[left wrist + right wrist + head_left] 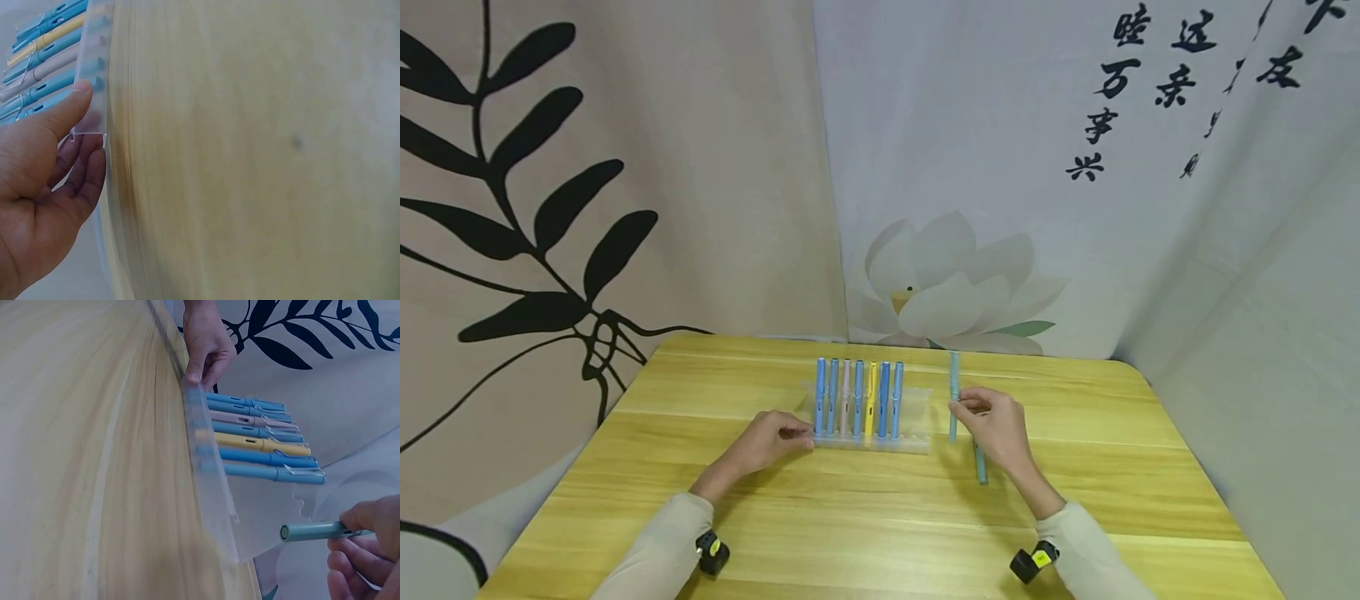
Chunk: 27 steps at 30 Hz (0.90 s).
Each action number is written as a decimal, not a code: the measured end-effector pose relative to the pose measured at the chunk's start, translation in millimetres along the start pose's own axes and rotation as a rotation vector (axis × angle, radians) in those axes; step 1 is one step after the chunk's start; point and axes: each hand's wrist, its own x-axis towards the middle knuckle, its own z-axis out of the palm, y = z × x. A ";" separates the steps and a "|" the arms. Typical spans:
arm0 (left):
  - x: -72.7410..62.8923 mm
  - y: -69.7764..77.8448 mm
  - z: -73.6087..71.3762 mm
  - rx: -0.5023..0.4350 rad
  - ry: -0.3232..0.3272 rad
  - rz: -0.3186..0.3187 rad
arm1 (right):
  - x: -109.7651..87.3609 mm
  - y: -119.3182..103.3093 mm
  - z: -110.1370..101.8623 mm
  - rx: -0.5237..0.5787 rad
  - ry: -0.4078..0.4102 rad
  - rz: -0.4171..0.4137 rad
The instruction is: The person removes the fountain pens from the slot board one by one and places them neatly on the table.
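A clear plastic pen stand (915,417) holds several upright pens side by side: blue ones, a pinkish-grey pen (846,400) and a yellow pen (871,404). My left hand (767,437) grips the stand's left end, its thumb (76,103) on the front ledge and the other fingers curled at the end. To the right of the stand, my right hand (1000,425) pinches a pale green pen (953,375) upright between thumb and fingers. In the right wrist view this green pen (309,531) is apart from the stand. A second green pen (981,467) lies on the table below the right hand, partly hidden by it.
The wooden table (850,533) runs back to a hanging cloth (970,150) printed with a lotus and characters. Another cloth with dark leaves (557,200) hangs at the left. Pens fill the stand's left part; its right part shows bare plastic.
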 end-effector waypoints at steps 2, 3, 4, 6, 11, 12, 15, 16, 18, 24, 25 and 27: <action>-0.2 -0.2 -0.1 0.000 -0.002 0.001 | -1.1 3.0 -3.3 -0.007 0.007 0.006; -0.2 -0.2 -0.2 0.000 -0.002 0.000 | -1.7 4.4 -4.9 -0.011 0.009 0.010; -0.2 -0.2 -0.3 0.000 -0.002 0.000 | -2.2 5.8 -6.5 -0.015 0.012 0.012; -0.2 0.0 -0.5 0.002 -0.002 0.000 | -3.0 8.5 -9.7 -0.024 0.017 0.012; 0.3 0.1 -0.5 -0.003 -0.005 -0.004 | -5.2 13.1 -17.0 -0.032 0.024 0.027; 0.4 0.0 -0.4 -0.003 -0.005 -0.004 | -5.6 13.8 -18.3 -0.034 0.025 0.030; 0.3 -0.1 -0.2 -0.004 -0.005 -0.004 | -6.6 16.8 -22.0 -0.040 0.029 0.045; 0.3 -0.1 -0.2 -0.003 -0.004 -0.005 | -7.2 17.4 -23.1 -0.039 0.031 0.051; 0.3 -0.1 -0.3 -0.002 -0.004 -0.006 | -7.9 19.5 -25.5 -0.044 0.034 0.068; 0.1 -0.4 -0.6 0.001 -0.005 0.002 | -10.6 27.4 -31.2 -0.056 0.026 0.121; 0.0 -0.5 -0.6 0.002 -0.004 0.005 | -11.1 28.5 -32.0 -0.058 0.024 0.130; -0.1 -0.4 -0.6 0.003 -0.002 0.009 | -12.2 30.3 -33.7 -0.063 0.021 0.142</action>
